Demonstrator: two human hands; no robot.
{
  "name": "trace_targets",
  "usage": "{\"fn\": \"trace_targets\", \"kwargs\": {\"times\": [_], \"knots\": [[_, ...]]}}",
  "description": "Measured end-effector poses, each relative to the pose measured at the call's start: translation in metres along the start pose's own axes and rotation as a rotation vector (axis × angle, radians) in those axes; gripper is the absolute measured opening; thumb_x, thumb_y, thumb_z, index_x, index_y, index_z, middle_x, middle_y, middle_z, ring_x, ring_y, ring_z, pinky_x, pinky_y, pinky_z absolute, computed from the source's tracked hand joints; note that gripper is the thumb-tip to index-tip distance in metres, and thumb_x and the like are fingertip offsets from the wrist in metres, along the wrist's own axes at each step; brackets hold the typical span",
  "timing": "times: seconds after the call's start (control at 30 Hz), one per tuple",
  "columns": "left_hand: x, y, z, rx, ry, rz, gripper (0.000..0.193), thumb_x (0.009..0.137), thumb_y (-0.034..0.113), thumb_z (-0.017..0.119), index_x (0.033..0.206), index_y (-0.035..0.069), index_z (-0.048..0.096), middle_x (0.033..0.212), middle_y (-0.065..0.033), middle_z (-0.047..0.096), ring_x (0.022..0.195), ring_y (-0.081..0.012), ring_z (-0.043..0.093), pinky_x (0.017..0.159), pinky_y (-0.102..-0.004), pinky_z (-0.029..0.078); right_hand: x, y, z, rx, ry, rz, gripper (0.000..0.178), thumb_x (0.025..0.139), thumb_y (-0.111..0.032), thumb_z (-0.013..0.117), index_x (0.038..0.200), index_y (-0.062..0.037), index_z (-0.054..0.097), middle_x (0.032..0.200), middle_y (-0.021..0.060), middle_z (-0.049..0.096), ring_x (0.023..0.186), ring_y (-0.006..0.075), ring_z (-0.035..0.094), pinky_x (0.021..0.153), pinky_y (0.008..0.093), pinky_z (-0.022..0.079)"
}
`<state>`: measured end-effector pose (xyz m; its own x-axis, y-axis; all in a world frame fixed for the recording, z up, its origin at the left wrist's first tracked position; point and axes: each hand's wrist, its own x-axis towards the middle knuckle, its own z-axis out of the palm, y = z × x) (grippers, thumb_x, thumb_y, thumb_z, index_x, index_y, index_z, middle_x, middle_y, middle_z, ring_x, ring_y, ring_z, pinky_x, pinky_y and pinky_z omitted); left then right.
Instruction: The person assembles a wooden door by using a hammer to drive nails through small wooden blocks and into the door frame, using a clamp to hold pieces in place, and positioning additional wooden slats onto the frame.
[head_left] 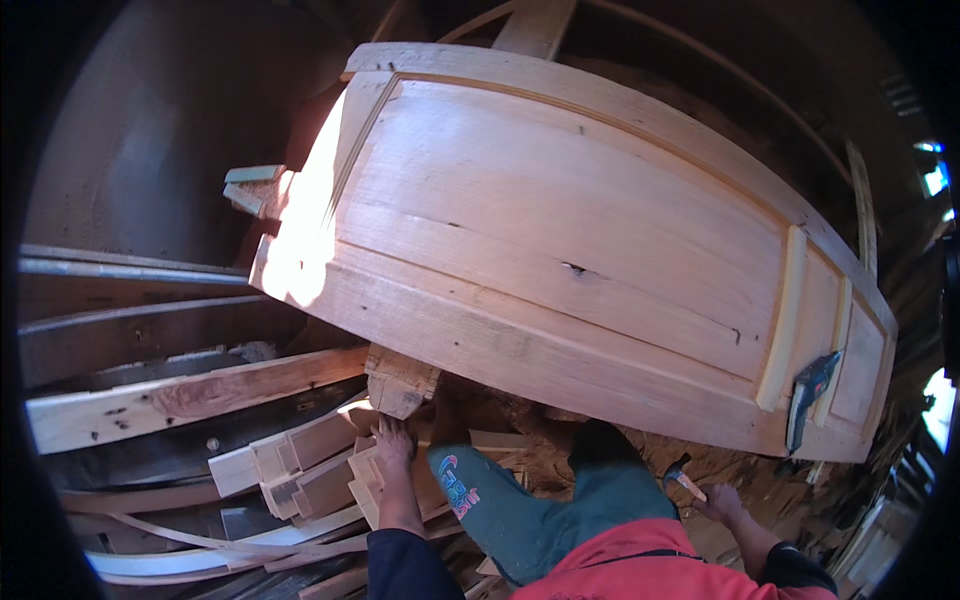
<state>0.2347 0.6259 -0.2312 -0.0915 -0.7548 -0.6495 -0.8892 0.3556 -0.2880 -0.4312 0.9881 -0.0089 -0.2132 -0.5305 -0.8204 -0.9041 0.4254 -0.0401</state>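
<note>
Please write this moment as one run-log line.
left hand: near timber block | right hand: holds hammer | dark tool: on panelled door

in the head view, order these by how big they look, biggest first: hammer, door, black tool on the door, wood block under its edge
1. Door
2. Block and black tool: too alike to rank
3. Hammer, partly hidden by the right hand

The left forearm (402, 503) points toward 12 o'clock, its hand (394, 441) at 7 o'clock, finger closure unclear. The right forearm (753, 541) slants toward 10 o'clock, wrist bent little; the right hand (720, 504), between 4 and 5 o'clock, has its fingers curled in a grip.
</note>
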Motion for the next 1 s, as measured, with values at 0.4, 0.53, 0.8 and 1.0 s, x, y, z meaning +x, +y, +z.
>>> {"fn": "trace_targets", "kwargs": {"times": [0.4,0.53,0.8,1.0], "knots": [[-0.155,-0.001,0.029,-0.189,-0.079,-0.047,0.032,0.093,0.023,0.052,0.120,0.011,0.063,0.129,-0.0138,0.055,0.123,-0.0279,0.049,0.102,-0.0442,0.040,0.027,-0.022,-0.010,-0.081,0.092,-0.129,0.040,0.078,-0.039,0.073,0.082,0.0007,0.068,0.077,0.0274,0.066,0.077,0.0464,0.066,0.065,0.0545,0.052],[-0.246,0.007,0.071,-0.277,-0.081,-0.193,0.037,0.094,0.021,0.050,0.128,0.010,0.059,0.137,-0.0149,0.051,0.131,-0.0286,0.045,0.109,-0.0479,0.034,0.019,-0.080,-0.053,-0.016,-0.025,-0.138,0.038,0.080,-0.037,0.071,0.090,0.0004,0.069,0.076,0.0270,0.066,0.077,0.0447,0.067,0.066,0.0525,0.053],[-0.277,0.062,0.064,-0.403,-0.247,-0.441,0.047,0.095,0.020,0.048,0.141,0.009,0.048,0.142,-0.0140,0.046,0.140,-0.0298,0.034,0.117,-0.0492,0.024,0.045,-0.095,-0.124,-0.213,-0.020,-0.232,0.043,0.082,-0.038,0.068,0.101,0.0014,0.070,0.085,0.0285,0.068,0.084,0.0442,0.068,0.073,0.0518,0.054],[-0.292,0.050,0.046,-0.544,-0.483,-0.472,0.054,0.093,0.024,0.053,0.144,0.008,0.044,0.153,-0.0141,0.035,0.145,-0.0310,0.027,0.118,-0.0488,0.023,0.030,-0.136,-0.158,-0.084,-0.053,-0.134,0.050,0.085,-0.044,0.063,0.101,0.0022,0.071,0.093,0.0317,0.067,0.091,0.0454,0.067,0.080,0.0519,0.053]]}}
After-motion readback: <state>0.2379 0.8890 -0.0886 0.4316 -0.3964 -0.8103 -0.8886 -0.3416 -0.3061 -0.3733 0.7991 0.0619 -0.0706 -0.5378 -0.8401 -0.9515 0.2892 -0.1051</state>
